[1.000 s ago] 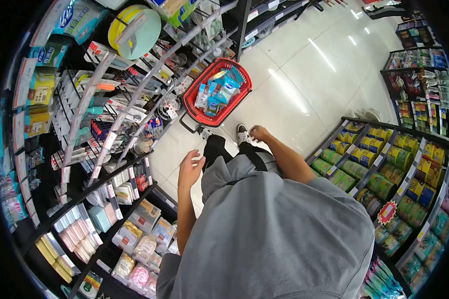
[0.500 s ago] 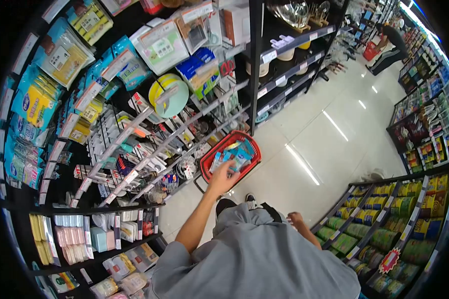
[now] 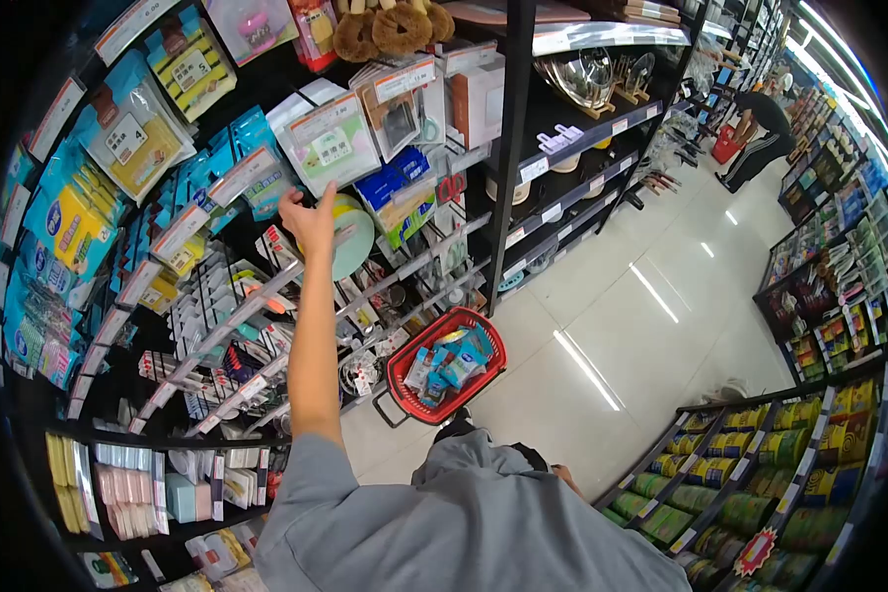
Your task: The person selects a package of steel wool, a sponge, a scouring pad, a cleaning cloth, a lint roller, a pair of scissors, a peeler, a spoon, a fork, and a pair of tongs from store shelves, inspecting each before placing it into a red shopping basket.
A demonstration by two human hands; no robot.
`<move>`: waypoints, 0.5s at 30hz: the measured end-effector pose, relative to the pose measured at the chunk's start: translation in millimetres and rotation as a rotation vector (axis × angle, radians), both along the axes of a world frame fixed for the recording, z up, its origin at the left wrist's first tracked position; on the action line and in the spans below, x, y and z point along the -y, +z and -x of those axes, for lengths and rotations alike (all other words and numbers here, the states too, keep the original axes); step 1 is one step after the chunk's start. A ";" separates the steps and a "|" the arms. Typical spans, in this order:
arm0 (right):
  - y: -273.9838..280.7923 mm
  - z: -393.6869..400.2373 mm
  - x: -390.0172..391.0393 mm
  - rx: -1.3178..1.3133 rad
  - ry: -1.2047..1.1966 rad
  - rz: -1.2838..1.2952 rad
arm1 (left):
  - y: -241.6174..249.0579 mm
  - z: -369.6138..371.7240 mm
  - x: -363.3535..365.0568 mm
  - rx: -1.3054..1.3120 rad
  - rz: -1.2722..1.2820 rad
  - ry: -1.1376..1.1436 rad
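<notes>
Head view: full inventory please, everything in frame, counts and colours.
Open-topped plastic basket: one, red, floor
Overlapping plastic packets: several, blue and white, inside basket
Flat card-backed package: one, white and green, hanging rack
Round discs: two, pale green and yellow, below that package
Hanging cleaning-style packets: many, blue and yellow, left racks
Furry items: at least two, brown, top
Shiny bowl-like item: one, silver, centre shelf
Cylindrical packs: many, yellow and green, lower-right shelves
Starburst sign: one, red, lower right
Glossy floor tiles: several, pale, aisle
Another person: one, dark clothes, far aisle
Left hand: one, bare, by white-and-green package
Right hand: mostly hidden beside torso
</notes>
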State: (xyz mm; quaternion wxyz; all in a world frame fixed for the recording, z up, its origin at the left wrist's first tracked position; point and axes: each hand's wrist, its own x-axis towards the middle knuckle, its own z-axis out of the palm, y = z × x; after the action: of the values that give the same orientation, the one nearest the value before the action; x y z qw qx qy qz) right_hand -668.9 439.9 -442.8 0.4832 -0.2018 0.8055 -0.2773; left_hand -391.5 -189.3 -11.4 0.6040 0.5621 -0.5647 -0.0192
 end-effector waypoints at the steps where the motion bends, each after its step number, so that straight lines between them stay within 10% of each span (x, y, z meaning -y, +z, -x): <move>1: 11.3 8.3 12.8 0.009 0.004 0.029 | 1.0 2.7 9.9 -0.005 0.015 0.030; 11: 75.7 6.8 113.8 0.300 -0.308 -0.161 | -0.3 2.3 5.1 -0.376 -0.021 -0.296; 15: 88.4 3.7 140.8 0.129 -0.082 -0.201 | 2.0 -5.6 -7.9 -0.398 -0.094 -0.251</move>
State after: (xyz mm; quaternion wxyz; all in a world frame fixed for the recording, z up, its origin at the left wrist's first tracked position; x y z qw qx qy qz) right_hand -672.6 299.1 -354.4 0.5399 -0.1008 0.8043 -0.2270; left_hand -385.9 -181.5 -9.4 0.6694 0.5003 -0.4984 -0.2308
